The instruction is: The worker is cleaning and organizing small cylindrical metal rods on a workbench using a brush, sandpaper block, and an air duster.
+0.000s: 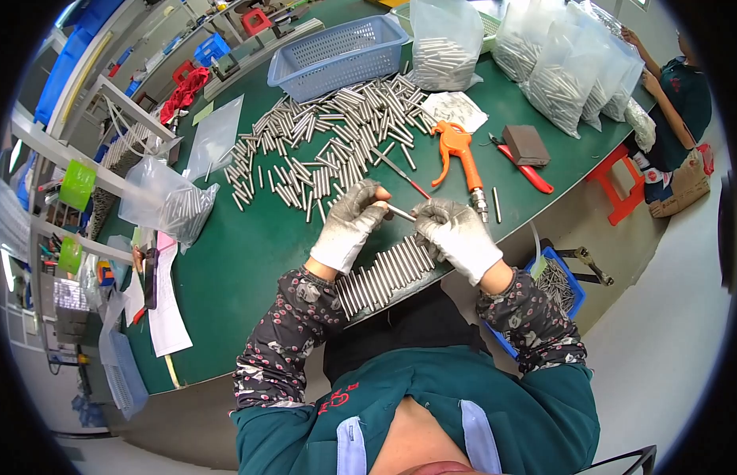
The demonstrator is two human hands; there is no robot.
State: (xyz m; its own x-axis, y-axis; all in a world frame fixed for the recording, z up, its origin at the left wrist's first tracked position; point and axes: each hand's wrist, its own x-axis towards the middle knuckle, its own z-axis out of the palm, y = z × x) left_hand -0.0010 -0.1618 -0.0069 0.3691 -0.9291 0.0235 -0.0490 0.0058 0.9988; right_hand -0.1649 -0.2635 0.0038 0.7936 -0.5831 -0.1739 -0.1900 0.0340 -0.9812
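Observation:
A slim metal pin (401, 213) spans the gap between my two hands above the table's near edge. My left hand (346, 228), in a grey-white glove with bare fingertips, pinches its left end. The fingers of my right hand (456, 235), gloved too, close round the other end. Just below, a row of similar pins (382, 273) lies side by side along the edge. Beyond my hands spreads a large loose heap of metal pins (321, 141). A thin file-like tool with a red handle (417, 188) lies close past my fingers.
An orange air gun (457, 150), red-handled pliers (527, 168) and a brown block (527, 146) lie to the right. Behind the heap stand a blue basket (337, 59) and bags of pins (445, 55). A blue bin (573, 277) sits below right; another person (685, 103) works far right.

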